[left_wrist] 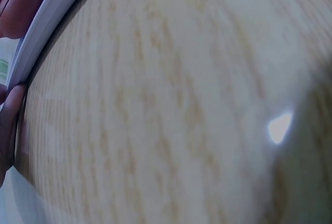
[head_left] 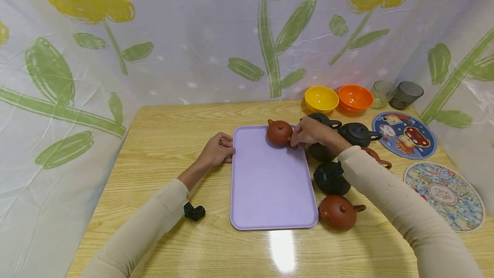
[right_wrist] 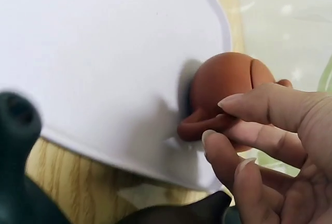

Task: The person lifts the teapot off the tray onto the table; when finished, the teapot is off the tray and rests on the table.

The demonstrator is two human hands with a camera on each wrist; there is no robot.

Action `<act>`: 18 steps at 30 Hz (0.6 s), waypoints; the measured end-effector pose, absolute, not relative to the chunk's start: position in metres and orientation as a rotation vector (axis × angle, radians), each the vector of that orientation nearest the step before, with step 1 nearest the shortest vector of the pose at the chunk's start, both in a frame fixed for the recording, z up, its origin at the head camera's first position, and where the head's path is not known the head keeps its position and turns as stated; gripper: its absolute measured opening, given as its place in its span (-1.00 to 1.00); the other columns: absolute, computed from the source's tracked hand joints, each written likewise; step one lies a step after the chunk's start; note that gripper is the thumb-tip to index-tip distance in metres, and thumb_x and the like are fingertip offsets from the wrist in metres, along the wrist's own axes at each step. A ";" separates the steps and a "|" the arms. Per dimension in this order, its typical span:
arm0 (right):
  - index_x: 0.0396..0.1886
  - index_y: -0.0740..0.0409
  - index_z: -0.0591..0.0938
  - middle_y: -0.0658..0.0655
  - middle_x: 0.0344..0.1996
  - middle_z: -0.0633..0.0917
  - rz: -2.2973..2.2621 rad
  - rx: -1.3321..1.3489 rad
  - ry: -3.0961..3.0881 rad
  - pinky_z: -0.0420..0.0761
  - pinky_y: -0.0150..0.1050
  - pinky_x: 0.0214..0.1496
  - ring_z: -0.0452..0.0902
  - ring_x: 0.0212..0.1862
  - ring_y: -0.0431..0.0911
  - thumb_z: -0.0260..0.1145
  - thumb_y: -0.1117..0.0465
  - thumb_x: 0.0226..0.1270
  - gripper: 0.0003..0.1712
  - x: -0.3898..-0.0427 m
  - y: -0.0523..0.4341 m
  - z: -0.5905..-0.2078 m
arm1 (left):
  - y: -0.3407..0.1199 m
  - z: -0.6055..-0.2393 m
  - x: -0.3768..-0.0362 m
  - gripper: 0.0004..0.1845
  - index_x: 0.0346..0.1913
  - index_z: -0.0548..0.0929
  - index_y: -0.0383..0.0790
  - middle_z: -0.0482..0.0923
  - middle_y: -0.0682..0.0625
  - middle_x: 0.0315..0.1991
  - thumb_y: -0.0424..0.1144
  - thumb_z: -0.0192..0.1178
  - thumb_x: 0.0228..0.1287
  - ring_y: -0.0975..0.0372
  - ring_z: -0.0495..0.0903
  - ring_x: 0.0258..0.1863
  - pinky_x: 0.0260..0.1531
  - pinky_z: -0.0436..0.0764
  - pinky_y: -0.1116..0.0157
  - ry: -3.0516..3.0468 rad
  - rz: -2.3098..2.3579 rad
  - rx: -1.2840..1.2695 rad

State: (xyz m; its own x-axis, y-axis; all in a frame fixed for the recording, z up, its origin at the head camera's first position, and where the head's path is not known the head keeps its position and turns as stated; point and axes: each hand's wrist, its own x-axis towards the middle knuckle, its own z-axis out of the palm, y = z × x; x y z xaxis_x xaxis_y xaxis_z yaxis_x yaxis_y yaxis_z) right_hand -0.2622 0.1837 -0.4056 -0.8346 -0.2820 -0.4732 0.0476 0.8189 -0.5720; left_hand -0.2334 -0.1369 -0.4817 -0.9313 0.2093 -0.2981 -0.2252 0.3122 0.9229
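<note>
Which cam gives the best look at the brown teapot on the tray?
Right wrist: the brown teapot fills the frame, with the right hand pinching its handle on the lilac tray. Head view shows it whole but small. Left wrist catches only a blurred sliver at the top-left corner.

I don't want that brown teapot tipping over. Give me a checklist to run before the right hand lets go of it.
1. Brown teapot on the lilac tray: ok, at the far corner.
2. Teapot upright: ok.
3. Right hand on the handle: ok, fingers pinch it.
4. Left hand steadies the tray's left edge: ok.
5. Base fully flat: cannot tell.
6. Room beside it on the tray: ok.
</note>
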 end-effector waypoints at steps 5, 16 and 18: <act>-0.31 0.22 0.78 0.12 -0.42 0.74 -0.774 -0.233 2.437 0.62 -0.37 -0.37 0.60 -0.36 -0.09 0.43 0.22 0.27 -0.87 -0.265 0.183 -0.405 | -0.136 -0.483 -0.233 -0.51 0.26 0.39 -0.37 0.47 -0.18 -0.02 -0.45 0.26 0.30 0.15 0.63 -0.24 -0.29 0.81 0.21 2.237 1.653 -0.013; -0.23 0.22 0.77 0.13 -0.36 0.76 -0.778 -0.256 2.438 0.63 -0.37 -0.35 0.62 -0.33 -0.09 0.39 0.21 0.32 -0.84 -0.268 0.184 -0.408 | -0.135 -0.484 -0.233 -0.54 0.21 0.41 -0.35 0.47 -0.17 -0.06 -0.46 0.26 0.28 0.16 0.62 -0.25 -0.33 0.81 0.25 2.253 1.657 -0.014; -0.23 0.21 0.76 0.12 -0.36 0.75 -0.783 -0.244 2.439 0.63 -0.37 -0.35 0.61 -0.33 -0.09 0.39 0.21 0.32 -0.84 -0.268 0.184 -0.409 | -0.135 -0.484 -0.233 -0.54 0.21 0.41 -0.35 0.47 -0.16 -0.06 -0.46 0.26 0.28 0.16 0.62 -0.25 -0.33 0.81 0.25 2.249 1.659 -0.017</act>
